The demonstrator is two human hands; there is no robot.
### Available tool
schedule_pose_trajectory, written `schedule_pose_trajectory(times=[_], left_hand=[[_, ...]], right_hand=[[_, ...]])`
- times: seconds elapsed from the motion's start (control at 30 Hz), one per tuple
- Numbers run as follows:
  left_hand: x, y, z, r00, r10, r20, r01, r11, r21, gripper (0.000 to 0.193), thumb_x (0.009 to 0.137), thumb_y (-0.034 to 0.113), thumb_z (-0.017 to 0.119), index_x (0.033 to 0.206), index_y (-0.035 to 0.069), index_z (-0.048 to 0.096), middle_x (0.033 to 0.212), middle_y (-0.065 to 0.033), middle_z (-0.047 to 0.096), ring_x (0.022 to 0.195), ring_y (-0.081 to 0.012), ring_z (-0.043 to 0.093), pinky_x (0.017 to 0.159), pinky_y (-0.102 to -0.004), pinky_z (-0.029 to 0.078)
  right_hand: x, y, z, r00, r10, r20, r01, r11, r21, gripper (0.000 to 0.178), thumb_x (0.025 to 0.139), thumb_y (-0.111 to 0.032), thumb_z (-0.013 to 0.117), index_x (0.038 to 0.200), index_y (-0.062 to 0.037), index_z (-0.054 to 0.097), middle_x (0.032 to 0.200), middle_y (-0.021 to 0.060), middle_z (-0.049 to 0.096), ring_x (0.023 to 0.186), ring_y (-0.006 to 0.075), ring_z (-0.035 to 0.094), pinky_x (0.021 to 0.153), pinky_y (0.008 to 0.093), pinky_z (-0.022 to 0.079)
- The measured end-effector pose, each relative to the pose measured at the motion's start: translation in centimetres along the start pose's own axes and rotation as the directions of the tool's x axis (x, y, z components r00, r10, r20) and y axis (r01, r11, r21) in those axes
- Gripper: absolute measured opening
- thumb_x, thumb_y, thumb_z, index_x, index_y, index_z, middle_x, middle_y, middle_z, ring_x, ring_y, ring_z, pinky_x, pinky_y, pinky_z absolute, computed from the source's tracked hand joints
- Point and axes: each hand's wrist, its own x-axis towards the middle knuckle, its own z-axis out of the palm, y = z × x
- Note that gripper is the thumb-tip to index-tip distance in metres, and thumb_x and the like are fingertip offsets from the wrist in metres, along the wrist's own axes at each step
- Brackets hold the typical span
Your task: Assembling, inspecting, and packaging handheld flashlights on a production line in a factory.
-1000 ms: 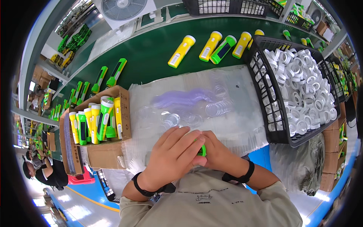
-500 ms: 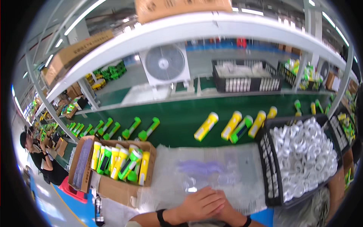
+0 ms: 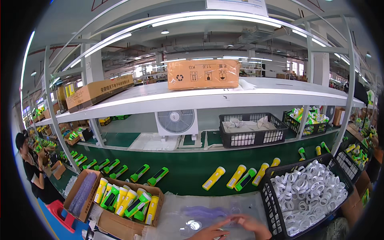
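My left hand (image 3: 211, 232) is at the lower edge, its fingers stretched toward the right over a clear plastic sheet (image 3: 172, 208) on the bench. Close by, my right hand (image 3: 249, 225) reaches leftward with fingers extended, slightly blurred. Nothing shows clearly in either hand, though a small pale spot lies by the left fingers. Beyond them, yellow flashlights (image 3: 214, 178) and a green flashlight (image 3: 245, 179) lie on the green belt. To the left stands a cardboard box (image 3: 159, 202) packed with yellow and green flashlights (image 3: 126, 202).
A black crate (image 3: 276, 218) of white rings (image 3: 310, 196) stands at right. Green flashlights (image 3: 140, 173) line the belt's left part. Above runs a white shelf (image 3: 200, 100) bearing a carton (image 3: 203, 74). A fan (image 3: 176, 121) and another crate (image 3: 252, 132) stand behind. A person (image 3: 34, 172) sits far left.
The view has tilted upward, so the bench and hands appear lower. My hands, clasped together before, have come apart.
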Motion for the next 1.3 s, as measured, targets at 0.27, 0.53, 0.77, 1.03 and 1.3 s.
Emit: schedule_pose_trajectory(times=[0.27,0.53,0.77,1.03,1.3], left_hand=[[0.4,0.9,0.8,0.955,-0.253,-0.155,0.231,0.962,-0.143,0.038,0.074,0.010,0.069,0.110,0.008,0.059,0.108,-0.0110,0.061,0.101,-0.0228,0.058,0.090,-0.0295,0.044],[1.2,-1.6,0.6,0.945,-0.326,-0.038,0.266,0.828,-0.494,0.042,0.073,-0.002,0.064,0.111,0.006,0.047,0.106,-0.0095,0.058,0.097,-0.0159,0.057,0.084,-0.0290,0.046],[0.2,-2.3,2.1,0.995,-0.060,-0.077,0.008,0.836,-0.549,0.052,0.070,0.001,0.070,0.114,0.008,0.043,0.100,-0.0098,0.056,0.093,-0.0153,0.056,0.079,-0.0300,0.045],[0.3,-1.2,2.3,0.967,-0.253,-0.003,0.217,0.836,-0.505,0.064,0.066,0.009,0.077,0.117,0.007,0.039,0.109,-0.0114,0.052,0.099,-0.0193,0.054,0.084,-0.0328,0.045],[0.0,-3.2,2.9,0.998,-0.046,-0.052,0.010,0.837,-0.547,0.070,0.068,0.012,0.078,0.121,0.006,0.032,0.119,-0.0160,0.045,0.111,-0.0240,0.049,0.093,-0.0391,0.040]], right_hand=[[5.1,1.3,-0.9,0.782,0.062,-0.620,-0.581,0.432,-0.690,0.048,0.075,-0.034,0.066,0.114,-0.0081,0.055,0.121,0.0167,0.051,0.112,0.0334,0.048,0.095,0.0401,0.040],[4.9,1.1,-4.6,0.763,-0.212,-0.611,-0.414,0.567,-0.713,0.016,0.076,-0.012,0.059,0.090,-0.0035,0.064,0.090,0.0215,0.063,0.084,0.0364,0.061,0.074,0.0417,0.048],[1.2,-1.7,-2.3,0.816,-0.085,-0.571,-0.197,0.889,-0.414,0.016,0.078,-0.011,0.061,0.090,-0.0015,0.065,0.076,0.0087,0.063,0.067,0.0205,0.058,0.064,0.0300,0.046],[-2.0,-9.3,6.7,0.977,0.027,-0.213,-0.039,0.998,-0.053,0.042,0.075,-0.007,0.067,0.115,-0.0056,0.053,0.072,-0.0034,0.047,0.063,0.0057,0.041,0.058,0.0203,0.036],[-1.4,-7.6,6.7,0.971,0.004,-0.239,-0.032,0.993,-0.111,0.047,0.074,-0.006,0.067,0.118,-0.0101,0.051,0.081,-0.0004,0.042,0.070,0.0103,0.039,0.064,0.0236,0.037]])
